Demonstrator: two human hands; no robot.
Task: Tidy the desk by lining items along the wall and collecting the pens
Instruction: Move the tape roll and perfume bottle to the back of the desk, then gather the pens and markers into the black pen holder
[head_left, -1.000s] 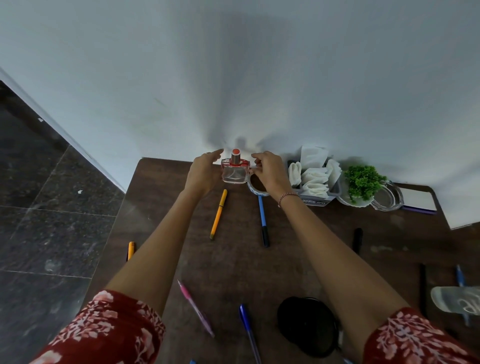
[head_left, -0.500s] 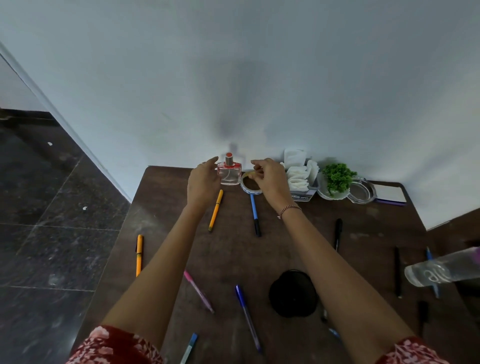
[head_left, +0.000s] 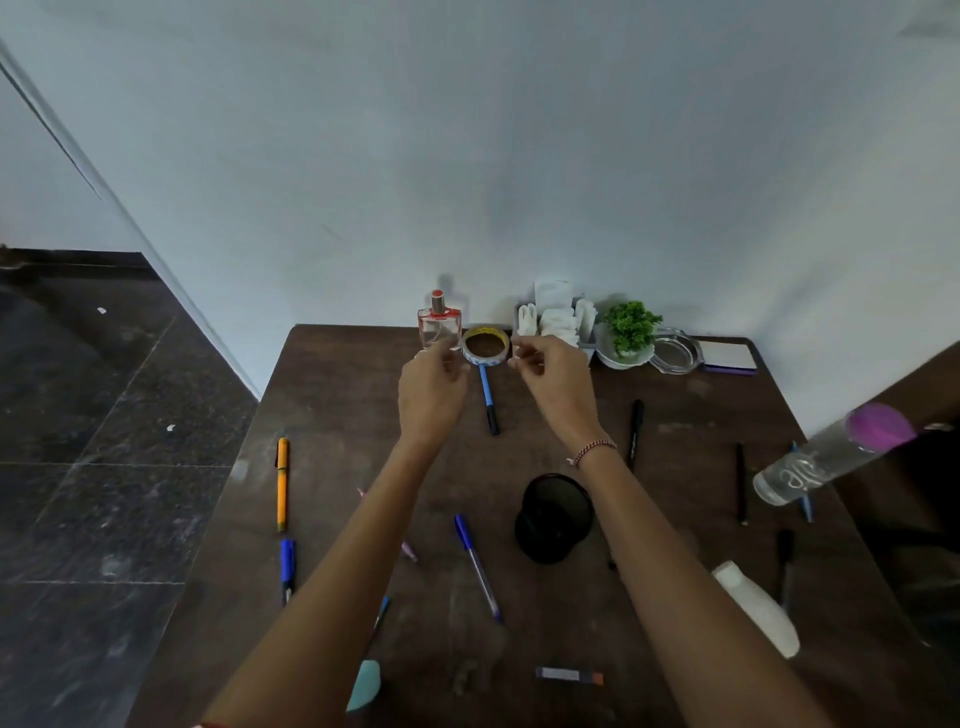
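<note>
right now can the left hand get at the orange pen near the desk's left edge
Probably yes: the left hand holds nothing, and the orange pen lies in the open with nothing over it.

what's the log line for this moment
left hand: open, empty | right hand: open, empty | perfume bottle, tape roll: at wall | pens: scattered
</note>
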